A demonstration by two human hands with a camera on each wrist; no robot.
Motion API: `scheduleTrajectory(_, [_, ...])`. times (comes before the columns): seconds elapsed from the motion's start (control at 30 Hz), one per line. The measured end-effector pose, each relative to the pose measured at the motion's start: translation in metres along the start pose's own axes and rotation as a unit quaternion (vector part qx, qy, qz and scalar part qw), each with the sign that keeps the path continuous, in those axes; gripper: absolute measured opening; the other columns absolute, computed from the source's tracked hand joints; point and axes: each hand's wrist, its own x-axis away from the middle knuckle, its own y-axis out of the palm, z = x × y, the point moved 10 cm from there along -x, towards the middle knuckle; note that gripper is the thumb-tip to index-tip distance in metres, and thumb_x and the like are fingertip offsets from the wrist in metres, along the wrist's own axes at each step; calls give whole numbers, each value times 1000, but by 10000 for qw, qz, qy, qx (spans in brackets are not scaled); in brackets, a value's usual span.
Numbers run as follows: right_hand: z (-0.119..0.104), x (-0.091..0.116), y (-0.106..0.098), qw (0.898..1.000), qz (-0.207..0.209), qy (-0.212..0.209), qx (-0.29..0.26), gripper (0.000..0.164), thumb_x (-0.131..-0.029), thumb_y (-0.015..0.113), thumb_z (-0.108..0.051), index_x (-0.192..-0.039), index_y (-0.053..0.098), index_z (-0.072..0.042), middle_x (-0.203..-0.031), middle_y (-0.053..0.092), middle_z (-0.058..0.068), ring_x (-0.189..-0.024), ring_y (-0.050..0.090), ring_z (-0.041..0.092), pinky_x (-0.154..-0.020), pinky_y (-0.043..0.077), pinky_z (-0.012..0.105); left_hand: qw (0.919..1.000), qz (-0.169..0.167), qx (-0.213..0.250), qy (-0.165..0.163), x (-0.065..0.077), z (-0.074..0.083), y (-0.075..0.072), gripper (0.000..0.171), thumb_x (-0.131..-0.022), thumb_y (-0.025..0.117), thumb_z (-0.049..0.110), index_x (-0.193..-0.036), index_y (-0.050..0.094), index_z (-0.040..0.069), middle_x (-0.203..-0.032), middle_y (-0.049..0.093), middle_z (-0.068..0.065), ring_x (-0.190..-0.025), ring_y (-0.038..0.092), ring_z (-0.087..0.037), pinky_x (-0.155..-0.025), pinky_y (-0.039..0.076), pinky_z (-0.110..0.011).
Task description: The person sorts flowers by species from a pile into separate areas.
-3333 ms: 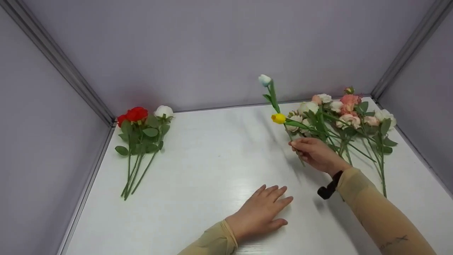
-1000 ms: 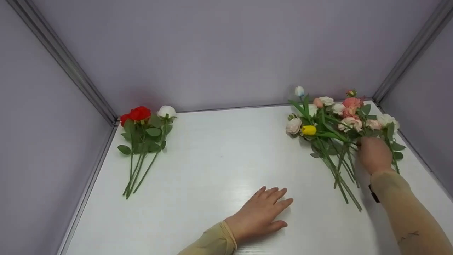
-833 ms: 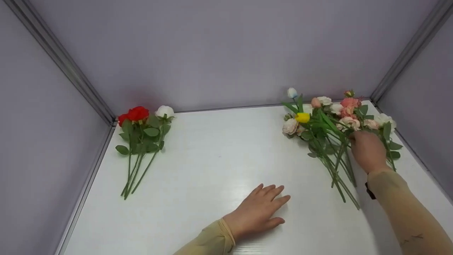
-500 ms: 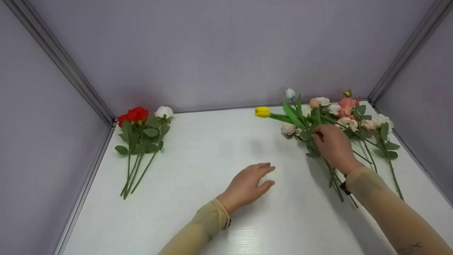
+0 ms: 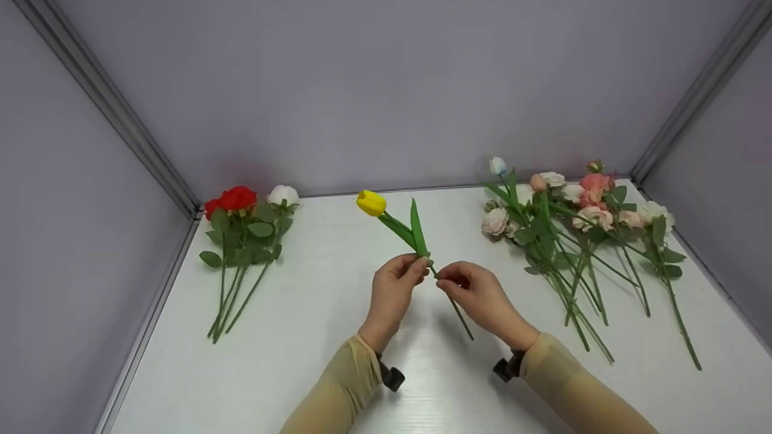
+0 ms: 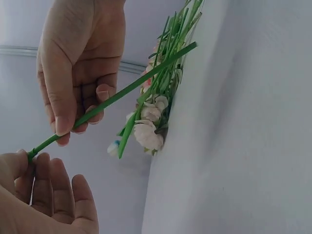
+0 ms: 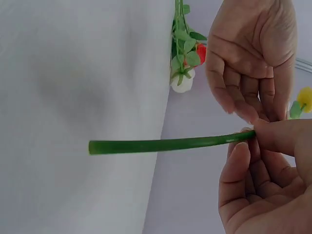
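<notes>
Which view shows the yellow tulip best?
The head view: it takes in the yellow tulip from bloom to stem tip, mostly uncovered. Left wrist shows only part of its stem; right wrist shows the stem close up, but the frame edge cuts the bloom.

Head view looks forward and down; close, sideways wrist views share the stem [image 7: 170, 144]

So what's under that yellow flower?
The white table, with soft shadows on it. The left hand and right hand pinch the yellow flower by its stem, above it. In the head view, hands and sleeves cover some of the table, hiding whatever is beneath them.
</notes>
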Motion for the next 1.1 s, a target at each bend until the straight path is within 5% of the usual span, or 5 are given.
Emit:
scheduleTrajectory(0.33, [22, 18, 41, 9896, -697, 517, -1150, 22, -96, 74, -18, -110, 71, -1, -97, 70, 20, -81, 67, 24, -71, 60, 38, 9992, 94, 367, 105, 3, 4, -22, 21, -98, 73, 19, -105, 71, -1, -102, 71, -15, -94, 68, -23, -88, 59, -38])
scheduleTrajectory(0.8, [27, 29, 68, 9773, -1207, 781, -1556, 24, -97, 73, -14, -112, 73, 5, -96, 74, 11, -86, 71, 23, -74, 61, 32, 9986, 197, 498, 1, 9, -8, -26, 24, -94, 78, 20, -104, 67, 1, -95, 68, -16, -89, 68, -28, -80, 61, -37])
scheduleTrajectory(1.1, [29, 30, 70, 9712, -1214, 849, -1864, 27, -97, 72, -13, -114, 71, 8, -98, 73, 17, -85, 71, 23, -74, 61, 33, 9998, -49, 154, -70, 15, -14, -23, 33, -94, 78, 15, -121, 66, 1, -106, 67, -13, -93, 70, -25, -80, 61, -38])
